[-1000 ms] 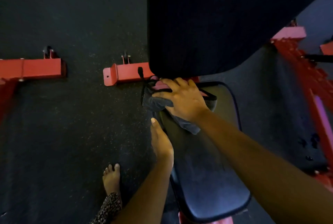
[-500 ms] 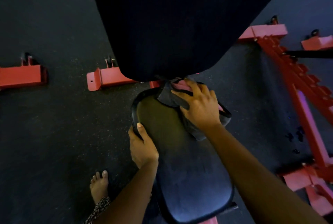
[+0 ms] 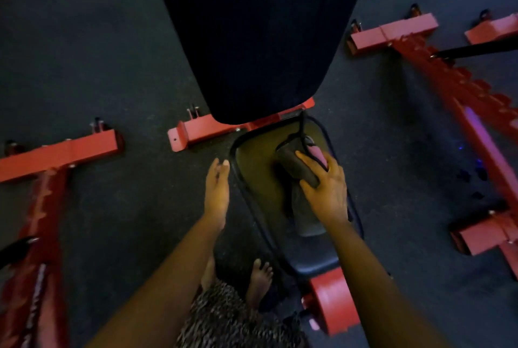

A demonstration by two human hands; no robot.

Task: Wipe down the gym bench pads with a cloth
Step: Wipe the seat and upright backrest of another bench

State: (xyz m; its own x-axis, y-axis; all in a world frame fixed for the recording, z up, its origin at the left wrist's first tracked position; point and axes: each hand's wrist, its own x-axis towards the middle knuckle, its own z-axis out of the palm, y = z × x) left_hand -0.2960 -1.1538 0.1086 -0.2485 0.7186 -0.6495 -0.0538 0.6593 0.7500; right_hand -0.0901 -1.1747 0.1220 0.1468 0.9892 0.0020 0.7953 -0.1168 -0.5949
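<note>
The right hand (image 3: pixel 325 190) is curled round one dark cloth (image 3: pixel 294 165) lying on the seat pad (image 3: pixel 255 179). The left hand (image 3: pixel 217 190) is held straight-fingered just beside that pad's left edge. One larger back pad (image 3: pixel 252 39) is seen beyond it, two bare feet (image 3: pixel 259 277) near its front.

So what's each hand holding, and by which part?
Right hand grips the bunched dark grey cloth across its middle fold; left hand holds nothing, fingers straight.
</note>
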